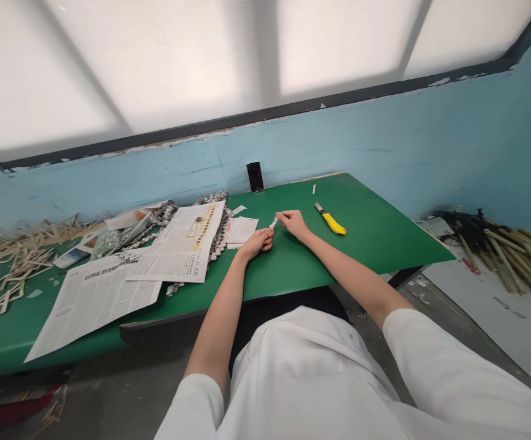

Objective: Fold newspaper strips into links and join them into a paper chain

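In the head view, we hold a small white strip [273, 223] between our left hand [256, 243] and right hand [292, 223], above the green surface [370, 220]. Our right fingers pinch its upper end, while our left fingers curl in around its lower end. White paper slips [242, 230] lie just beside our left hand, next to a newspaper sheet [178, 250]. To the right of our right hand lies a yellow-handled knife [332, 220]; a dark phone [255, 176] stands near the blue wall [366, 140].
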`<state>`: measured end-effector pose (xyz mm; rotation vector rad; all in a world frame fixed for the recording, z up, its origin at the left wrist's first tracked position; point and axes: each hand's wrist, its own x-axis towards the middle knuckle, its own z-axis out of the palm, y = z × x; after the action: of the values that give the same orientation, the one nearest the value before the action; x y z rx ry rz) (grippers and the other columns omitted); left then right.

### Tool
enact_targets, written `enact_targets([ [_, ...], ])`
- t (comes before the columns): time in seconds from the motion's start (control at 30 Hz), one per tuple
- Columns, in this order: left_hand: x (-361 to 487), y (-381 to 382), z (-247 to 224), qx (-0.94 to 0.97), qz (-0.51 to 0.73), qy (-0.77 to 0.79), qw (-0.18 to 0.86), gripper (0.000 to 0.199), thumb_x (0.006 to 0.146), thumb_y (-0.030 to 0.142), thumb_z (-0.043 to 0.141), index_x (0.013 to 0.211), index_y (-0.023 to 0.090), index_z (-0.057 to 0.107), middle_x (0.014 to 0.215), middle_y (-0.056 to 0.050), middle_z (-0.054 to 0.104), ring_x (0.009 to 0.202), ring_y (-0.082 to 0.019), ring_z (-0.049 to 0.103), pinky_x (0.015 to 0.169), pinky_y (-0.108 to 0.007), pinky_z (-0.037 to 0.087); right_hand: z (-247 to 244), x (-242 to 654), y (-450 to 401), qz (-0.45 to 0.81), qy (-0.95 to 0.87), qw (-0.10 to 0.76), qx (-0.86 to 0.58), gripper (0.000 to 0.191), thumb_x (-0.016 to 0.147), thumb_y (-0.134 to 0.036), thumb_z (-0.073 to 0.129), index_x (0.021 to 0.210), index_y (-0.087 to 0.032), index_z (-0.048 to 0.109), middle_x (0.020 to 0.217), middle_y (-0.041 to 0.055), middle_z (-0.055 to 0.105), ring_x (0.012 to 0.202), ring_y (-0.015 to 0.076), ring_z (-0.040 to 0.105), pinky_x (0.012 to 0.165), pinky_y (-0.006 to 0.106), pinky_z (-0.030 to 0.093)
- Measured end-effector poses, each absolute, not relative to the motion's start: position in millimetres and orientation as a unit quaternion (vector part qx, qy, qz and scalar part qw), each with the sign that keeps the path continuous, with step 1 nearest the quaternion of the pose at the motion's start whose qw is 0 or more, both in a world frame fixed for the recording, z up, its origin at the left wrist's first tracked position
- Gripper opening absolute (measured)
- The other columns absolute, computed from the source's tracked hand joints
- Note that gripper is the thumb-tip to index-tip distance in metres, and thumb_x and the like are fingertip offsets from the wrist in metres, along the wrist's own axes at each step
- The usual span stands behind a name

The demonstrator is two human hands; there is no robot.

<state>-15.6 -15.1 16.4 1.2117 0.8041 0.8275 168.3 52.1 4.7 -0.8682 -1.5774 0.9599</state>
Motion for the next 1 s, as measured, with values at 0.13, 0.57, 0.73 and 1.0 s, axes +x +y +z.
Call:
enact_targets([
  [0.13,-15.7,-13.6,14.5,0.537,0.370,0.352,0.671,0.041,0.094,0.052,0.065,0.078,0.019,0.047,0.057,0.009,0.027,0.046,-0.006,0.021,0.043,-0.019,0.021,3.2,171.5,56.4,0.394,-0.644,0.538,-0.375,0.054,0.086,-0.066,0.062,0.059,-0.019,0.057,0.053,-0.0020,0.041,0.053,0.0131,0.035,0.052,0.030,0.029],
  [0.57,-16.9,-12.8,10.1,0.551,0.374,0.355,0.656,0.043,0.092,0.058,0.067,0.083,0.019,0.050,0.056,0.009,0.030,0.043,-0.006,0.030,0.043,-0.019,0.022,1.4,165.0,48.6,0.491,-0.650,0.483,-0.322,0.052,0.080,-0.068,0.069,0.077,-0.016,0.070,0.054,-0.0036,0.045,0.052,0.0113,0.035,0.051,0.028,0.028],
  [0.73,-17.2,-13.6,11.5,0.552,0.379,0.359,0.651,0.045,0.091,0.060,0.067,0.084,0.019,0.050,0.054,0.010,0.031,0.043,-0.008,0.037,0.043,-0.019,0.025,3.5,161.9,42.1,0.491,-0.686,0.439,-0.310,0.049,0.078,-0.064,0.073,0.072,-0.015,0.070,0.054,-0.0028,0.051,0.053,0.0109,0.039,0.052,0.027,0.030],
  [1.0,-17.1,-12.8,10.5,0.555,0.379,0.363,0.646,0.045,0.091,0.059,0.067,0.082,0.019,0.049,0.054,0.010,0.031,0.042,-0.007,0.036,0.043,-0.019,0.024,2.1,161.4,43.4,0.485,-0.670,0.458,-0.324,0.048,0.079,-0.062,0.072,0.069,-0.014,0.071,0.052,-0.0033,0.048,0.052,0.0105,0.036,0.052,0.028,0.029],
])
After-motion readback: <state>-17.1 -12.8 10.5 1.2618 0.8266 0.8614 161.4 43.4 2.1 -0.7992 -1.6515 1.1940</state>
